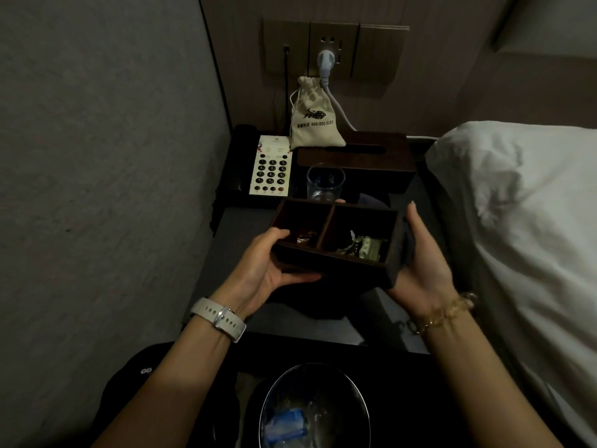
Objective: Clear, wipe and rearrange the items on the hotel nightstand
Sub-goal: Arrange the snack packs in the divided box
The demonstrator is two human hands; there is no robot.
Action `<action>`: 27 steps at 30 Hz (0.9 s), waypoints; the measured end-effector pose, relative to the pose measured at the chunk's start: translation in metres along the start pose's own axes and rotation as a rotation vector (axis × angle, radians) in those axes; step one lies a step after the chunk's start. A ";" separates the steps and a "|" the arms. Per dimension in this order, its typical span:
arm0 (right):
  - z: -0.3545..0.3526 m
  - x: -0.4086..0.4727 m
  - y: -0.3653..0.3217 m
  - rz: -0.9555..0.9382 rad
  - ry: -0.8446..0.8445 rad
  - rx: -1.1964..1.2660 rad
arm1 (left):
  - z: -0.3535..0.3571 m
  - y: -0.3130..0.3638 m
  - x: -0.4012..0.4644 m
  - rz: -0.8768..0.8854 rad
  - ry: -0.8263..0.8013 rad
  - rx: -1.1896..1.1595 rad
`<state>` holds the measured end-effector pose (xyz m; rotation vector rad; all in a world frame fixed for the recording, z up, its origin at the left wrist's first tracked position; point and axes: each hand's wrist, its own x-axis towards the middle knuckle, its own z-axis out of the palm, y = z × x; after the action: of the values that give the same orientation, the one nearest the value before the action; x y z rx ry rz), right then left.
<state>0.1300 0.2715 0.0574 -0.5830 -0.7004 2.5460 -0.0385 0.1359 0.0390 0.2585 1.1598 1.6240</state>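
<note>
Nearest us sits a round dark waste bin with blue and clear scraps inside, below the dark nightstand. Above its top we hold a dark wooden two-compartment tray: our left hand curls round its left end, thumb over the rim, and our right hand cups the right end, fingers along the side. Small packets lie in the right compartment (the left one's contents are too dim to name). Behind stand a clear drinking glass, a black telephone with white keypad, a dark wooden tissue box and a cream drawstring pouch.
</note>
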 end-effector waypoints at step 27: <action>-0.006 0.008 0.004 0.341 0.256 -0.606 | -0.016 0.010 0.012 0.220 0.404 0.349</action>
<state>0.1251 0.2747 0.0488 -1.2958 -1.3842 2.4581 -0.0604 0.1374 0.0348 0.2960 1.7812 1.7042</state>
